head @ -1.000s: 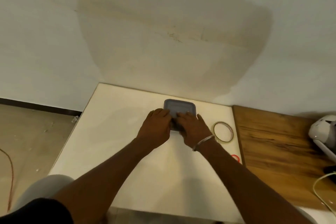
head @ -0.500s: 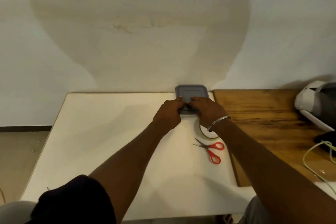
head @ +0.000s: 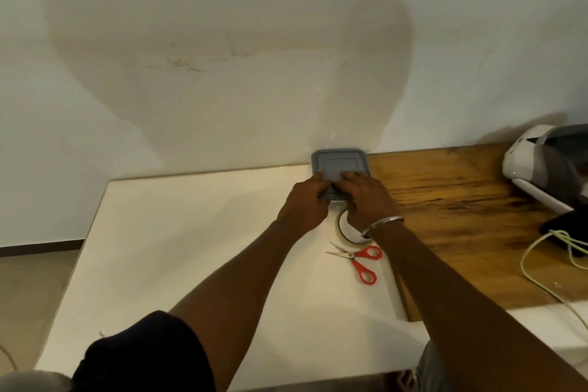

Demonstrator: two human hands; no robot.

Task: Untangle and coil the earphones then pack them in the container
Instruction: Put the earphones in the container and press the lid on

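A square grey container with its lid on (head: 340, 164) stands at the back edge of the white table (head: 191, 248), against the wall. My left hand (head: 304, 208) grips its near left side, fingers pressing on the lid. On the near right part of the lid lies my right hand (head: 366, 200), fingers bent over it; a metal bangle circles that wrist. No earphones show; what is inside the container is hidden.
A roll of tape (head: 345, 231) lies just under my right wrist. Red-handled scissors (head: 359, 259) lie nearer me. A wooden board (head: 461, 216) adjoins on the right, with a white and grey device (head: 547, 165) and a pale cable (head: 547, 264).
The view has swung left to right, so the container now sits right of centre and the scissors show. Both hands stay pressed on the container's lid.
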